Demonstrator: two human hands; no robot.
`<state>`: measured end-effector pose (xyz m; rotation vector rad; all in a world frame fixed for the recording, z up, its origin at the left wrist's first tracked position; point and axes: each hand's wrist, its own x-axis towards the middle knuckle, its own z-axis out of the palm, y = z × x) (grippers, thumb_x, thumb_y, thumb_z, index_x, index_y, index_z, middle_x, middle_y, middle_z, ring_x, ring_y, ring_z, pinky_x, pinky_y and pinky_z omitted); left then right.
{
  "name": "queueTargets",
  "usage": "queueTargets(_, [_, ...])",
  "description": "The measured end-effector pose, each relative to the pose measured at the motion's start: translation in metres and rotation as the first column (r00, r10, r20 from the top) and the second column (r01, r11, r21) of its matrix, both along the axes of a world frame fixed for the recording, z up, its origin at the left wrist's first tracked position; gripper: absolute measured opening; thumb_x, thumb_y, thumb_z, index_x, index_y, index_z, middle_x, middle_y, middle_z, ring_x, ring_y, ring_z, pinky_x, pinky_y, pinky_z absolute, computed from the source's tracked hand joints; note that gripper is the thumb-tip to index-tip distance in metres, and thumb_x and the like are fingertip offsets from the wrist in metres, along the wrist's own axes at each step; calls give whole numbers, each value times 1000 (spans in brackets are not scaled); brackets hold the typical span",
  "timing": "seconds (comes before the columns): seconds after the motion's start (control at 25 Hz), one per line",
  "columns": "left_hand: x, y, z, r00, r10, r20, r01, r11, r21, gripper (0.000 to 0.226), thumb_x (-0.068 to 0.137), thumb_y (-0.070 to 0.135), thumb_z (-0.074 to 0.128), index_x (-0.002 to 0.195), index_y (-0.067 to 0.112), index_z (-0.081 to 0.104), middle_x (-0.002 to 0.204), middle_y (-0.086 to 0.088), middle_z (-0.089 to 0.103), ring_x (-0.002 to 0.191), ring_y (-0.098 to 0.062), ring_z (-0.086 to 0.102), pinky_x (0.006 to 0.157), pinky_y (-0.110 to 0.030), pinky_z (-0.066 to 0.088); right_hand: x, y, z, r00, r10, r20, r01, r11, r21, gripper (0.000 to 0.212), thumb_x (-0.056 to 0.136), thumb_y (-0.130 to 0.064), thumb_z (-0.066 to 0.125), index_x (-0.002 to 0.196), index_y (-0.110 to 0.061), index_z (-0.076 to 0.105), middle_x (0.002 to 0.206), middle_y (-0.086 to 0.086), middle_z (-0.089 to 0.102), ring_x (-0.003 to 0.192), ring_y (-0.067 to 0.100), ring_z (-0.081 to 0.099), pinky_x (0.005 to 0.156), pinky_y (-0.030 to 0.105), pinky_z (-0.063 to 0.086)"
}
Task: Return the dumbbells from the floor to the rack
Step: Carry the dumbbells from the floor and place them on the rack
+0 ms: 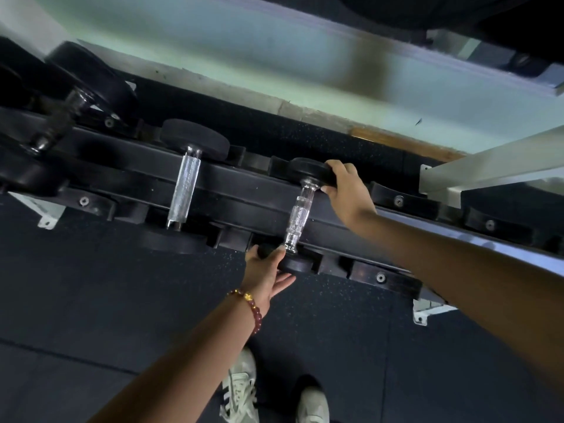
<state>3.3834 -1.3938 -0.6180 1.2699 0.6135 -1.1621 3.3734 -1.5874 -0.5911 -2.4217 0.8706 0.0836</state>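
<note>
At frame centre, dumbbell [299, 213] lies across rack [244, 181]; right hand [345, 190] grips far head, left hand [264, 270] clasps near head. Seating step; next likely: settle, release both.

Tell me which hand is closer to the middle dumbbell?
Left. The left hand is just right of the middle dumbbell; the right hand is farther right, gripping the small dumbbell's far head.
</note>
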Motion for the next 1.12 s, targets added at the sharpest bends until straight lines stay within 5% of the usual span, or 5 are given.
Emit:
queueTargets(0.24, [6, -7, 2, 990, 43, -135, -48, 998, -32, 52, 90, 8, 57, 135, 20, 32, 130, -18, 43, 96, -41, 58, 71, -48, 58, 8, -9, 10, 998, 59, -25, -56, 994, 96, 45, 91, -15, 58, 133, -21, 44, 117, 10, 60, 99, 28, 60, 86, 40, 50])
queueTargets(0.52, [10, 2, 6, 993, 49, -106, -59, 993, -97, 44, 89, 1, 54, 129, 9, 38, 128, -23, 48, 100, -41, 61, 65, -45, 60, 20, 0, 33, 966, 256, 24, -252, 963, -95, 41, 90, -22, 60, 129, -20, 49, 106, 5, 63, 90, 26, 61, 74, 34, 49])
queueTargets(0.8, [19, -7, 12, 994, -54, -97, 39, 987, -154, 42, 92, 10, 56, 131, 7, 39, 126, -22, 53, 95, -37, 64, 71, -45, 59, 18, -17, 15, 986, 155, -67, -160, 984, -77, 43, 91, -19, 58, 131, -19, 43, 115, 12, 60, 96, 32, 61, 80, 40, 51])
queueTargets(1.12, [9, -8, 15, 994, 5, -111, -15, 996, -85, 54, 88, 22, 63, 133, 7, 38, 122, -21, 56, 97, -33, 64, 70, -38, 59, 17, -10, 9, 994, 89, -60, -93, 994, -63, 49, 92, -17, 57, 135, -13, 35, 126, 13, 47, 102, 33, 59, 78, 42, 52])
